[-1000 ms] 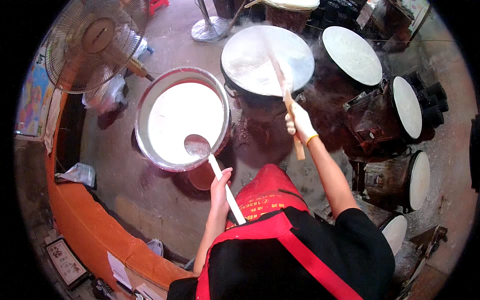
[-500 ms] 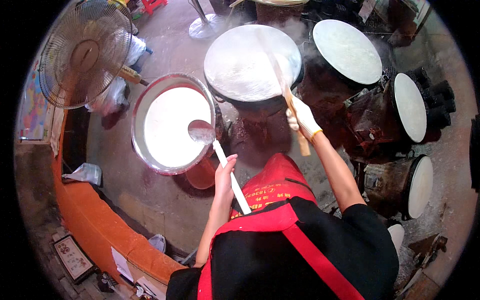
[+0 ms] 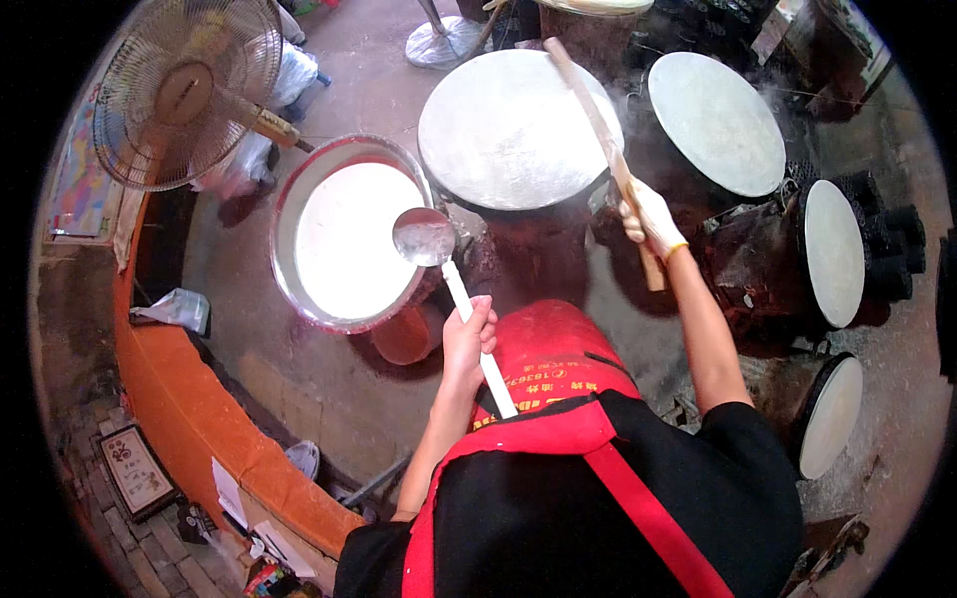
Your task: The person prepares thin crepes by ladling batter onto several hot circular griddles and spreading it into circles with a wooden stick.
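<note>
My bare left hand (image 3: 469,337) is closed round the white handle of a ladle (image 3: 424,237). Its round metal bowl hangs over the right rim of a large metal pot (image 3: 283,267) that holds white batter (image 3: 344,234). In a white glove, my right hand (image 3: 653,221) grips a long flat wooden spreader (image 3: 590,105). The blade slants up and left across the right side of a big round griddle (image 3: 503,125). A thin pale layer covers that griddle; whether the blade touches it, I cannot tell.
More pale-topped round griddles stand along the right: one at the upper right (image 3: 718,125), another at the far right (image 3: 834,254), a third lower down (image 3: 830,417). A standing fan (image 3: 184,95) is at the upper left. An orange-covered curved counter (image 3: 209,419) runs down the left.
My right hand has carried the spreader rightward, from across the griddle's middle to its right side. The ladle has shifted slightly right, to the pot's rim. The whole view has moved a little.
</note>
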{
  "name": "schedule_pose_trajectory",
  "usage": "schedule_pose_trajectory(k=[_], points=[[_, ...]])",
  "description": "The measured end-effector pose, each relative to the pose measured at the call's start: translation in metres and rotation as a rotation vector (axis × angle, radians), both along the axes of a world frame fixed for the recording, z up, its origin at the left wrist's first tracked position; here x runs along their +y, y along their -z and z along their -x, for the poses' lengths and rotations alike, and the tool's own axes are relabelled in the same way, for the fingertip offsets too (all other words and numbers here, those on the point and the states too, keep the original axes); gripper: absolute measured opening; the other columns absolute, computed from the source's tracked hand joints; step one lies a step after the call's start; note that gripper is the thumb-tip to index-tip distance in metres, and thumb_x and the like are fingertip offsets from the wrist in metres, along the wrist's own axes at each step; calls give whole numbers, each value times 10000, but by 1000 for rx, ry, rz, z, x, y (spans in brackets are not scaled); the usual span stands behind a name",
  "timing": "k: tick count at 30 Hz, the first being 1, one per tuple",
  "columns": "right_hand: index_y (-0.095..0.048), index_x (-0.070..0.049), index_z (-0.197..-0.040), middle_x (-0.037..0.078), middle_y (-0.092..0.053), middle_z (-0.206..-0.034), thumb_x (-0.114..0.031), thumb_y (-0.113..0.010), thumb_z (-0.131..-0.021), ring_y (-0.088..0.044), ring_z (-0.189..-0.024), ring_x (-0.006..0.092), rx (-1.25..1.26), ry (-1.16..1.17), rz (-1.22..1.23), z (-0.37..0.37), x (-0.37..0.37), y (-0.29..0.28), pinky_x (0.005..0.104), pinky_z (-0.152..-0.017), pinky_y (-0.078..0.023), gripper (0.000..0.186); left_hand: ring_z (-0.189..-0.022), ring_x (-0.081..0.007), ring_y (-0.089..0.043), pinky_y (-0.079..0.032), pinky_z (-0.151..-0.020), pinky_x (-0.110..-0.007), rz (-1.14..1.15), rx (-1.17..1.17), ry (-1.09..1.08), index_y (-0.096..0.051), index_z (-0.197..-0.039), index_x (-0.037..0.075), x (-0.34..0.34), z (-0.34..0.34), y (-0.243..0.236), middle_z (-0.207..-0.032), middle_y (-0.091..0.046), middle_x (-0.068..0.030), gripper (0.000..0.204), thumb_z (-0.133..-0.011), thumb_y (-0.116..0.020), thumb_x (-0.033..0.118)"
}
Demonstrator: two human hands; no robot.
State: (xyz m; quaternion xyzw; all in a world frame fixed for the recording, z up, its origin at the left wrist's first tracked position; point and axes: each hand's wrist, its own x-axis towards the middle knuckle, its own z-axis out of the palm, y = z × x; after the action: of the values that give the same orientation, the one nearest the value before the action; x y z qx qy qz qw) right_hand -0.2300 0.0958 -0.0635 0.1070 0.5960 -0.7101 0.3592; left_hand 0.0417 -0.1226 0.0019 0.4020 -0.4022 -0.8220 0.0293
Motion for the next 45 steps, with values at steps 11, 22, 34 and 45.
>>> schedule_pose_trajectory(k=[11,22,34,45], points=[[-542,-245,-1280,-86,-390,-561,-284,-508,-943,-297,-371,21,127,458,-30,-62,-54,-21,189,-321,-273,341,-541,-68,-425,-361,-435,-201,50,-46,29,-486,-1057,19,-30,16,-22,-726,-469,-4,215,-978,-455,217],[-569,-192,-1257,-65,-408,-534,-264,-559,-922,-339,-364,44,240,317,-218,-92,-70,-6,215,-334,-294,343,-556,-58,-410,-321,-419,-175,-54,6,173,-470,-1005,31,-46,25,-31,-757,-464,-10,129,-962,-480,153],[-559,-89,-1265,-60,-505,-595,-250,-550,-922,-355,-399,24,382,-48,-175,-71,-39,-10,204,-360,-260,379,-526,-78,-422,-341,-406,-211,-1,-26,346,-425,-863,63,-76,60,-15,-711,-441,-8,146,-946,-504,155],[-501,-221,-1318,-55,-389,-541,-293,-557,-922,-295,-335,49,-68,284,121,-164,-97,-5,213,-310,-251,407,-518,-148,-476,-406,-403,-264,284,-233,448,-326,-1020,-62,-63,179,16,-742,-462,-95,157,-893,-396,-3]])
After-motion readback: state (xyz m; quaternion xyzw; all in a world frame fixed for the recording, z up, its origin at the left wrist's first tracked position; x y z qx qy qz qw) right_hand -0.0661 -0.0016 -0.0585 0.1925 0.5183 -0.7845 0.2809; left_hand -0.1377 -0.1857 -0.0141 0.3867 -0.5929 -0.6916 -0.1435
